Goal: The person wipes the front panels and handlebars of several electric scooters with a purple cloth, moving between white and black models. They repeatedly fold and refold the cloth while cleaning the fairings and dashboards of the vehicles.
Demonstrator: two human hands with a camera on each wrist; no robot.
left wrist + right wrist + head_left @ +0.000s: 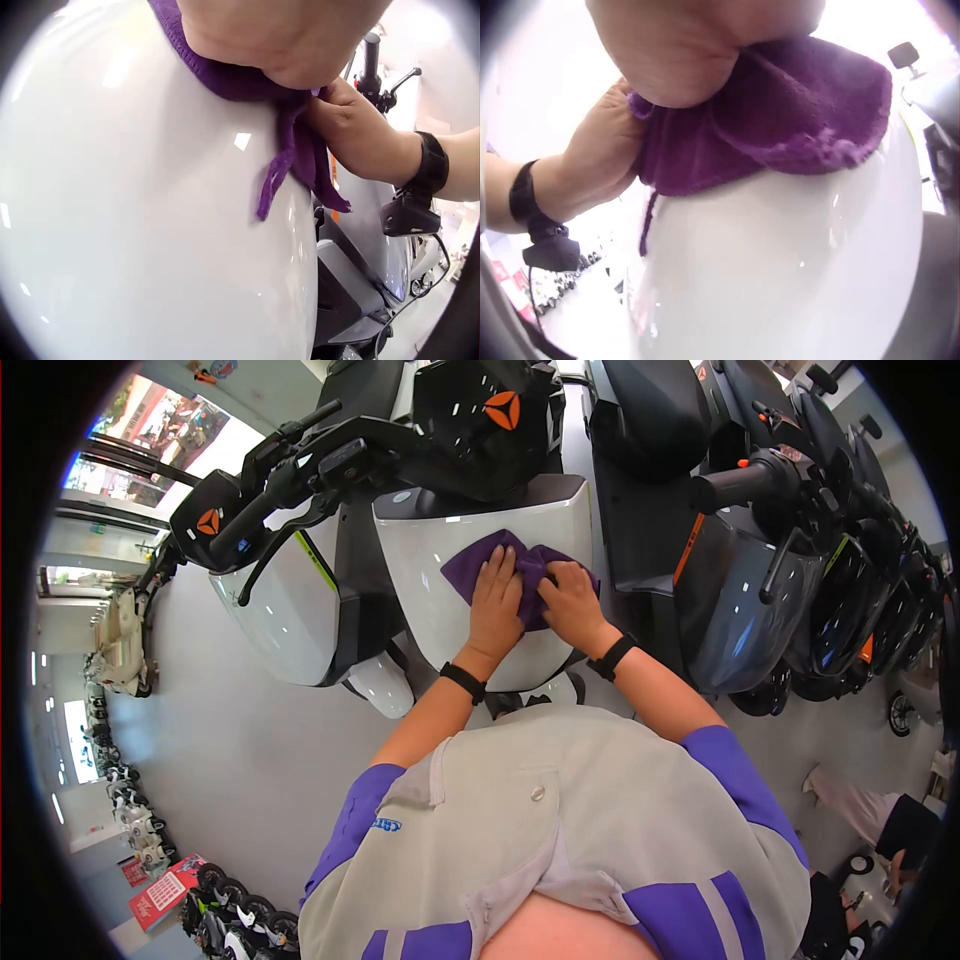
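Purple cloth (500, 565) on a glossy white scooter panel (440, 600).

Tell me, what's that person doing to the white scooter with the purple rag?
A person is leaning over a parked white scooter in a showroom full of scooters. Both hands are on a purple cloth spread over its shiny white front panel. The left hand lies flat on the cloth, pressing it down, while the right hand bunches up the cloth's other side in its fingers. It looks like wiping or polishing. Darker scooters stand alongside.
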